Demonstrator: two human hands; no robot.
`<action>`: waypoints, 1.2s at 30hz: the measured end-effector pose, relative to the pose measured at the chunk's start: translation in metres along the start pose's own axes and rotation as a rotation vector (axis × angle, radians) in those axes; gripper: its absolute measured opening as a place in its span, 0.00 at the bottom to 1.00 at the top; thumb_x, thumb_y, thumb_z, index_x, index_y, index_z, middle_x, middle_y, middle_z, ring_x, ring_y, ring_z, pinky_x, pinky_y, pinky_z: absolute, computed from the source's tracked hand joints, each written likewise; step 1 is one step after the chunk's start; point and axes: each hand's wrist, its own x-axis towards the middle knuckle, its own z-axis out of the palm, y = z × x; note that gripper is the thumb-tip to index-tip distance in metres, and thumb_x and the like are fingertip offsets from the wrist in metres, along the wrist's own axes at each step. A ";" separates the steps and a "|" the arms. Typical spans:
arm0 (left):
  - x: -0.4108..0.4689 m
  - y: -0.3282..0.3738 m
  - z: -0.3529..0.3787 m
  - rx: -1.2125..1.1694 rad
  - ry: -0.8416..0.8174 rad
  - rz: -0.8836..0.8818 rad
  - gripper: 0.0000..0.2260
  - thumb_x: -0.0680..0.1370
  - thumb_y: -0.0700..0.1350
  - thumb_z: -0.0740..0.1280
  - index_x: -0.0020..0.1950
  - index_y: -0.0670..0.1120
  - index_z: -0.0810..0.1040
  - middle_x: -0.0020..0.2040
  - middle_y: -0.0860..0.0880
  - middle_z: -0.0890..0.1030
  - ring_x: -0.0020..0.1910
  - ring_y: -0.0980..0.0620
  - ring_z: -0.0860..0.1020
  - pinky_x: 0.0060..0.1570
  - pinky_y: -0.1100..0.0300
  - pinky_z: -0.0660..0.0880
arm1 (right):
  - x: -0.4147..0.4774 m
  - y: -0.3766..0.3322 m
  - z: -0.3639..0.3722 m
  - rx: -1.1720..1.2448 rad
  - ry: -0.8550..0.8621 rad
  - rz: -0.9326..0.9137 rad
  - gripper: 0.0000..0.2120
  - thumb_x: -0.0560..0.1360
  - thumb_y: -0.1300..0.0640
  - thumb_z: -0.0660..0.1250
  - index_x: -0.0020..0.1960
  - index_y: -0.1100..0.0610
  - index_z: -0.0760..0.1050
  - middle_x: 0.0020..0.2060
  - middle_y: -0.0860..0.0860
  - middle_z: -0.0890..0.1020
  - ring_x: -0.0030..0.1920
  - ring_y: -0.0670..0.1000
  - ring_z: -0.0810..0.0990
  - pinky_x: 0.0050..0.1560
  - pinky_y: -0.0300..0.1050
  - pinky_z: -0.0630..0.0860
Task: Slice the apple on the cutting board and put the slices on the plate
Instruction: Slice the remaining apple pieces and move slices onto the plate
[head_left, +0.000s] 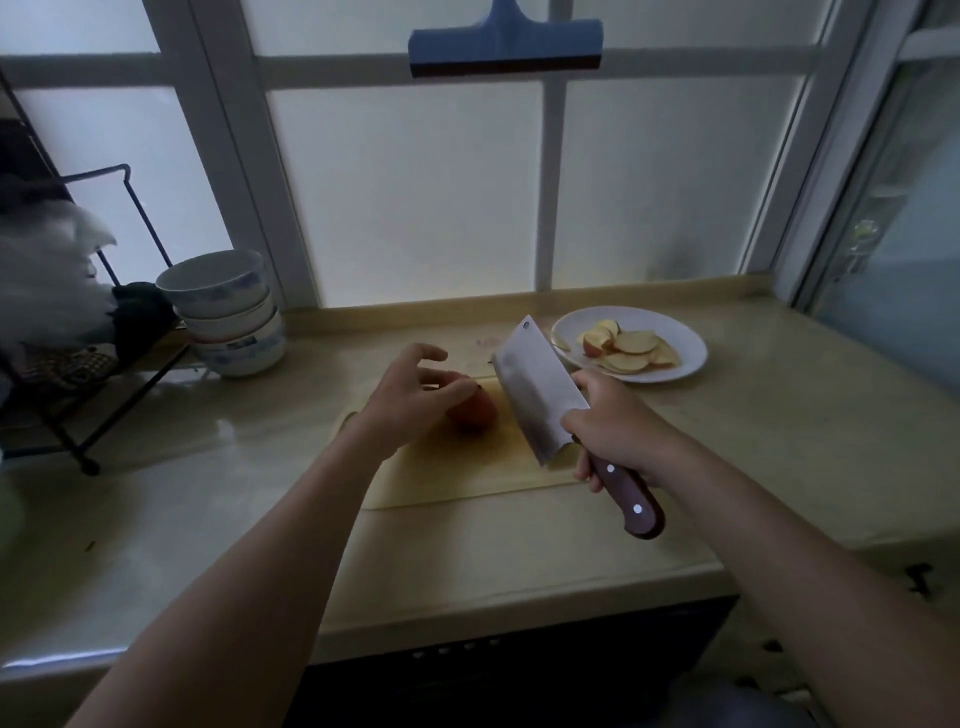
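Note:
A red piece of apple (475, 410) lies on the pale yellow cutting board (457, 467) in the middle of the counter. My left hand (410, 397) hovers over the apple's left side with fingers spread and relaxed; I cannot tell whether a fingertip touches it. My right hand (615, 431) grips the wooden handle of a cleaver (540, 389), whose broad blade is raised just right of the apple. A white plate (685, 343) at the back right holds several apple slices (628, 345).
Stacked white and blue bowls (228, 312) stand at the back left beside a black wire rack (93, 322). A frosted window runs behind the counter, with a blue squeegee (506, 44) hanging on it. The counter's front edge (519, 597) lies close below the board.

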 end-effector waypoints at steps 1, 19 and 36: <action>0.002 -0.002 0.002 0.023 -0.002 0.019 0.22 0.76 0.51 0.76 0.66 0.53 0.72 0.58 0.47 0.81 0.58 0.47 0.80 0.58 0.46 0.81 | 0.001 0.001 0.000 -0.006 0.001 -0.003 0.16 0.80 0.65 0.56 0.66 0.56 0.68 0.47 0.60 0.78 0.25 0.53 0.81 0.24 0.44 0.75; 0.019 -0.024 0.006 0.267 -0.139 0.206 0.33 0.74 0.46 0.78 0.74 0.59 0.66 0.66 0.55 0.71 0.64 0.53 0.74 0.56 0.63 0.77 | 0.030 0.009 0.002 -0.030 0.004 0.021 0.16 0.80 0.64 0.57 0.66 0.51 0.68 0.41 0.57 0.78 0.25 0.52 0.82 0.24 0.44 0.76; 0.012 -0.016 0.000 0.115 -0.038 0.167 0.31 0.74 0.60 0.68 0.76 0.57 0.67 0.65 0.53 0.73 0.56 0.51 0.77 0.52 0.53 0.82 | 0.031 0.005 0.007 -0.122 -0.006 -0.005 0.18 0.82 0.63 0.57 0.71 0.53 0.66 0.47 0.57 0.79 0.26 0.51 0.83 0.23 0.42 0.76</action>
